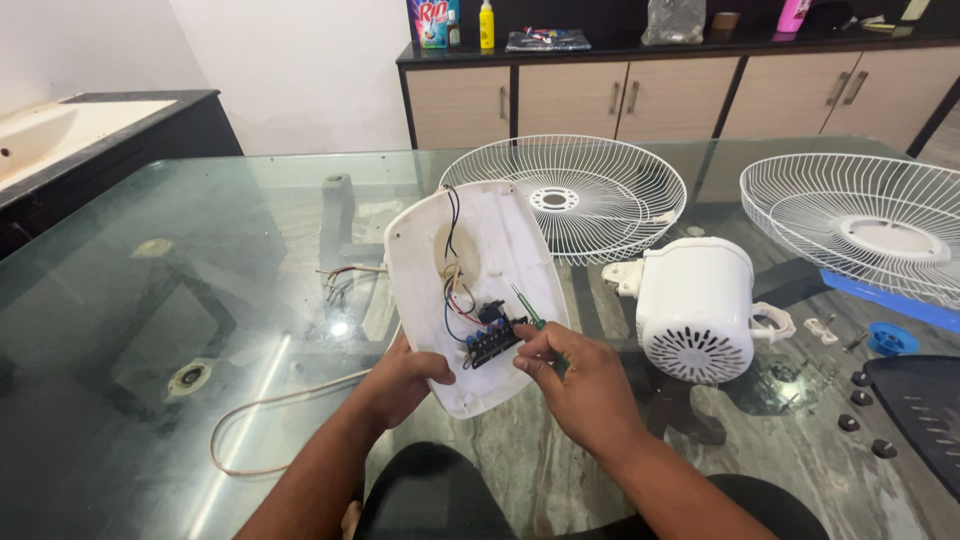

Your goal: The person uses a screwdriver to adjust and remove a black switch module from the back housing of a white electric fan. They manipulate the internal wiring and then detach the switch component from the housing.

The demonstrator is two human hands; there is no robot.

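My left hand (403,378) grips the lower left edge of a white oval fan base cover (505,240), held tilted up with its inside facing me. Inside it sit coloured wires (452,290) and a black switch block (493,338). My right hand (580,380) holds a thin green-handled screwdriver (527,309), its fingers touching the switch block.
A white fan motor housing (697,305) lies to the right on the glass table (150,330). Two white wire fan guards (565,195) (865,225) lie behind. A white power cord (270,410) trails left. Small knobs and screws (855,400) and a blue cap (888,340) lie at right.
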